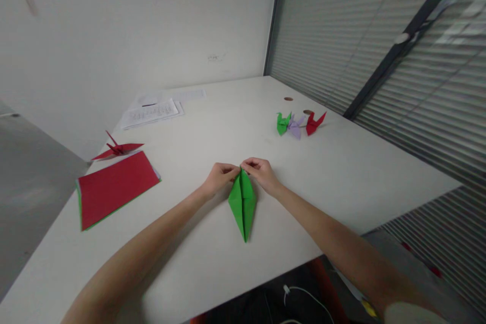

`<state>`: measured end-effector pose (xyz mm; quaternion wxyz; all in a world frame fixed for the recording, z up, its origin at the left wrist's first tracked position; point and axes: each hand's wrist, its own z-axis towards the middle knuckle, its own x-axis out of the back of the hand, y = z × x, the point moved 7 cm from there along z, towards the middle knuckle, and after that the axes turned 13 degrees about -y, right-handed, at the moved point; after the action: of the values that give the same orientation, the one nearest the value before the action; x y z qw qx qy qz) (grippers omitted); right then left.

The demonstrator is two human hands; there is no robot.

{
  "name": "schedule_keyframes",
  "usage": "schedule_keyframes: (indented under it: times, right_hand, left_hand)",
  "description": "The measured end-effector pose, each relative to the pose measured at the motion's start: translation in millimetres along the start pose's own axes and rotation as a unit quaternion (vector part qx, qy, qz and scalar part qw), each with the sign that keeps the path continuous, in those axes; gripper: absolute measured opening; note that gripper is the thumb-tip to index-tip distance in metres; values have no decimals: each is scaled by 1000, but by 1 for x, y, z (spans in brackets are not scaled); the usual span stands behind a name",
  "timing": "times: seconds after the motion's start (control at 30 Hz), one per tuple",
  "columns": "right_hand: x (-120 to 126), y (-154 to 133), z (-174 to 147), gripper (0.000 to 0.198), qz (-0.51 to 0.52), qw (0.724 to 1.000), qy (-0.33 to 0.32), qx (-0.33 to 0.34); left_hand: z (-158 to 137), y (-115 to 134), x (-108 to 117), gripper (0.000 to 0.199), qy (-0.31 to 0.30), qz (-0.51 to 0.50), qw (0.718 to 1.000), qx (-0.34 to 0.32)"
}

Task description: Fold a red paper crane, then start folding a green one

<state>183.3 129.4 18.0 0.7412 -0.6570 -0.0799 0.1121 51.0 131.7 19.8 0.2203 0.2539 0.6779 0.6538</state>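
Note:
A green folded paper [243, 200], shaped like a long diamond with a slit down its middle, lies in front of me with one point toward me. My left hand [222, 177] pinches its far tip from the left side. From the right, my right hand [261, 172] pinches the same tip, its fingers close to those of the left. The near half of the paper is free of both hands. My fingertips partly hide the far point.
Left on the white table [197, 268] are a stack of coloured paper [119, 187], red on top, and a red paper crane [117, 149]. Printed sheets [155, 113] lie farther back. Green [283, 123], lilac [294, 128] and red [314, 124] folded birds stand at the right.

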Motion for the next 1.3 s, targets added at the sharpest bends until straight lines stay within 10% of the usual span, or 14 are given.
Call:
schedule_keyframes:
  times: [1.3]
  right_hand:
    - [0, -4, 1, 24, -73, 996, -27, 50]
  left_hand:
    - [-1, 1, 0, 42, -4, -19, 1000, 1]
